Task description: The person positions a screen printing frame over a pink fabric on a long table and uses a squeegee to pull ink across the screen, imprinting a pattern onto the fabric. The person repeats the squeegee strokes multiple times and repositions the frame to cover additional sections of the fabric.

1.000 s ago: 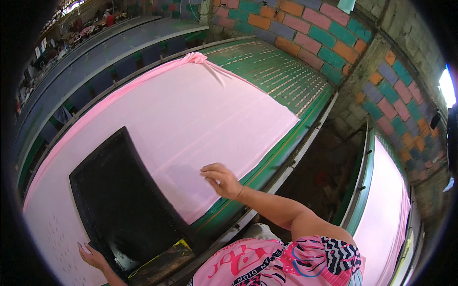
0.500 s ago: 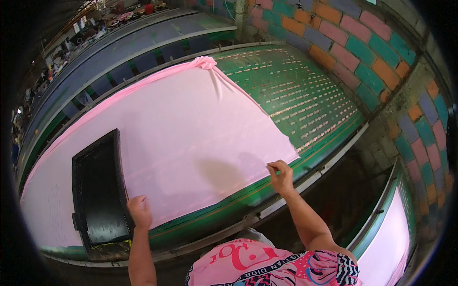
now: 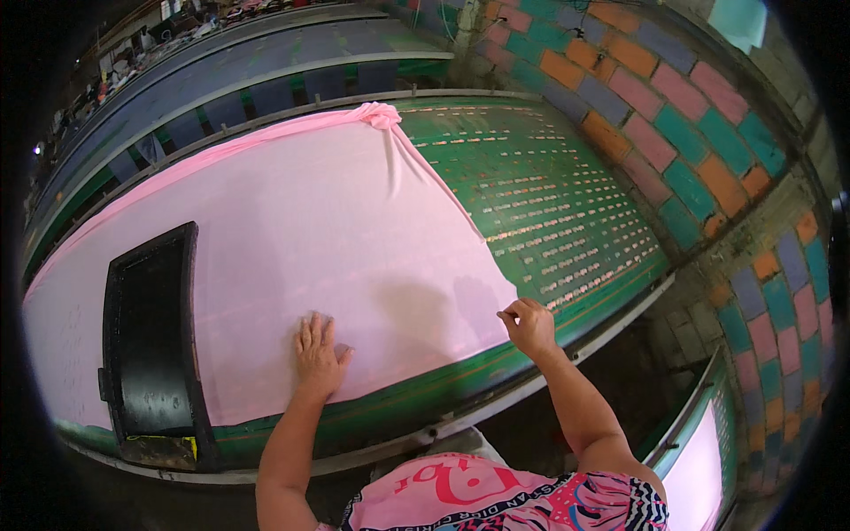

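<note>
A large sheet of light pink cloth (image 3: 292, 230) lies spread over a long green table. My left hand (image 3: 319, 358) rests flat on it near the front edge, fingers spread. Close to the cloth's near right corner is my right hand (image 3: 534, 329), with thumb and fingers pinched together. A small dark spot shows at its fingertips; what they hold, if anything, I cannot make out. To the left of my left hand, a black rectangular printing frame (image 3: 150, 327) with a dark glossy panel lies across the cloth. Bunched pink fabric (image 3: 379, 115) gathers at the far right corner.
The green tabletop (image 3: 567, 203) shows rows of pale marks right of the cloth. A metal rail (image 3: 496, 400) runs along its front. Another long table (image 3: 310, 44) stands behind, and one with pink cloth (image 3: 695, 469) at lower right. A painted block wall (image 3: 673, 115) rises on the right.
My left hand has moved right, away from the black frame, and opened flat on the cloth. My right hand stays pinched near the corner. The view has shifted slightly to the right.
</note>
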Available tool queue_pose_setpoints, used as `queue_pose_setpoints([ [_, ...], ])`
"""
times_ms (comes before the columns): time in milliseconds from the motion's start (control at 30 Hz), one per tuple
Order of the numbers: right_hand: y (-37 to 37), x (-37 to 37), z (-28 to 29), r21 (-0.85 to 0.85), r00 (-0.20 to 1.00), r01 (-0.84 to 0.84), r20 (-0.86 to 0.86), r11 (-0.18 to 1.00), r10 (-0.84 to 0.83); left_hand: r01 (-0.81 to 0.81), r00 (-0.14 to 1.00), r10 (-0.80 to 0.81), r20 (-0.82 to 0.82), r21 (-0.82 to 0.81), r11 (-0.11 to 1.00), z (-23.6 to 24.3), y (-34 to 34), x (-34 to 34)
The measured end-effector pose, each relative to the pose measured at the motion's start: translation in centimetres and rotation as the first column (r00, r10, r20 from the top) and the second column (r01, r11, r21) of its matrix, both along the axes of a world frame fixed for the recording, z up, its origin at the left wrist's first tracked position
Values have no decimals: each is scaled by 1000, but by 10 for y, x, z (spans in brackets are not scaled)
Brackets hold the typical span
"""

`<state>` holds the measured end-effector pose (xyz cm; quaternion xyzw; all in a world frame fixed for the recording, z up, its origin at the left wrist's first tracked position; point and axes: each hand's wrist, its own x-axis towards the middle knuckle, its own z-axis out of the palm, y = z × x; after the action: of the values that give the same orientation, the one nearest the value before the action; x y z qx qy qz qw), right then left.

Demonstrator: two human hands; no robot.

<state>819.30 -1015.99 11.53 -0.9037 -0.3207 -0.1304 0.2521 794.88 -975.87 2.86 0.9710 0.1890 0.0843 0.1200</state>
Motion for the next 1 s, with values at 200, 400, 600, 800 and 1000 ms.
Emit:
queue_pose_setpoints([
  [200, 60, 149, -25, 22, 983, -175, 65, 984, 173, -101, 992, 105, -63, 56, 993, -4, -18, 28],
  [400, 137, 282, -56, -14, 956, -294, 7, 956, 294, -163, 979, 169, -110, 64, 985, -1, -30, 34],
  [600, 236, 378, -67, 26, 983, -186, 4, 982, 186, -283, 953, 287, -101, 55, 958, -8, -54, 85],
  [800, 322, 439, -90, 37, 996, -59, 69, 998, 56, -194, 978, 195, -72, 21, 981, -1, -51, 214],
  [1000, 325, 477, -99, 217, 975, -10, -213, 976, 57, -149, 981, 156, -119, 59, 987, 2, -21, 368],
])
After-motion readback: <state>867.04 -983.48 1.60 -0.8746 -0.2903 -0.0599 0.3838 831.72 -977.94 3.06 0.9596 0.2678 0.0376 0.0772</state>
